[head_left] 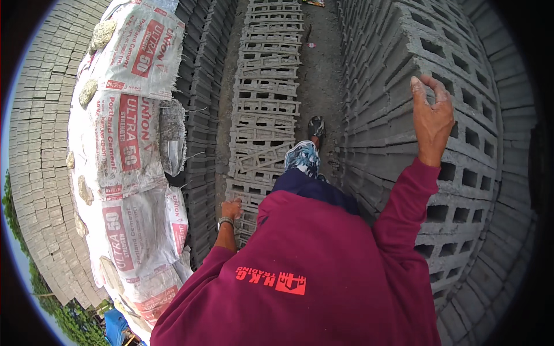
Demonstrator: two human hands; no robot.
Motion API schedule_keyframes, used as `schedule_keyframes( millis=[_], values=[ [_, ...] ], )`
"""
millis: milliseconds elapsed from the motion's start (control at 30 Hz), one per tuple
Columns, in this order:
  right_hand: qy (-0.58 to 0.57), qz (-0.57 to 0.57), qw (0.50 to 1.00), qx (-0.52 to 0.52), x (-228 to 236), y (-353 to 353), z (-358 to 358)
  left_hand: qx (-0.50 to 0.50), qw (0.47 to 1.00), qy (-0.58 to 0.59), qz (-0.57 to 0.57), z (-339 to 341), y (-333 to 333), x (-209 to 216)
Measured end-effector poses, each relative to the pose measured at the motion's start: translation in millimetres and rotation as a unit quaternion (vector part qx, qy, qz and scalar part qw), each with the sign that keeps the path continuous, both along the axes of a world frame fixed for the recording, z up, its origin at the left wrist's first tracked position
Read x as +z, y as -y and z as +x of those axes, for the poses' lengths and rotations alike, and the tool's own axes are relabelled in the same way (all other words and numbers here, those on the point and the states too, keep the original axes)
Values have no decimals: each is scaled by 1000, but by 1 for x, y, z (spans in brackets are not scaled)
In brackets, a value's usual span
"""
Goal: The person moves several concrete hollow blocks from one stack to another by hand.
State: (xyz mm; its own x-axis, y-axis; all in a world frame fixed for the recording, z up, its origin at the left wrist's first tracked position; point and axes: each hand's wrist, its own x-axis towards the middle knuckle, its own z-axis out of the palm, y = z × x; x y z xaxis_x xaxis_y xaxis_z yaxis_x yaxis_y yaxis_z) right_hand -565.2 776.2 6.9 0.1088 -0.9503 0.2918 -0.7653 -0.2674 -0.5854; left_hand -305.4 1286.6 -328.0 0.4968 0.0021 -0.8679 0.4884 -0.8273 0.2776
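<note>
My right hand (434,115) is raised over the tall stack of grey hollow concrete blocks (468,179) on my right. Its fingers are curved, with a gap between thumb and fingers, and nothing is in it. Whether it touches the blocks I cannot tell. Dust whitens its fingertips. My left hand (232,209), with a watch (225,221) on the wrist, hangs low beside my body. Its fingers are loosely bent and hold nothing that I can see. Near it lies a low row of hollow blocks (265,109) running along the ground.
Cement bags (124,150) cover the top of the left stack (202,75), weighed down by stones (103,34). More blocks (43,144) spread beyond them. A narrow dirt strip (323,69), where my shoe (316,127) stands, runs between the low row and the right stack.
</note>
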Motion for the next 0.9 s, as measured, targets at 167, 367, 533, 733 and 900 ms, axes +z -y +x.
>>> schedule_keyframes(
  millis=[167,367,533,733,900],
  values=[
    [-174,-102,975,-92,-52,-11,-22,-4,998,12,-57,-30,-14,3],
    [-132,-110,981,-92,-57,-11,-23,-84,990,80,-82,-34,7,46],
    [-109,-124,984,-70,-65,-6,-28,-98,984,99,-113,-24,5,56],
    [-143,-111,981,-73,-60,-4,-31,-47,991,100,-82,-51,-51,48],
    [-209,-85,968,-106,-61,-6,-25,20,997,69,-21,-85,-134,51]
  ],
)
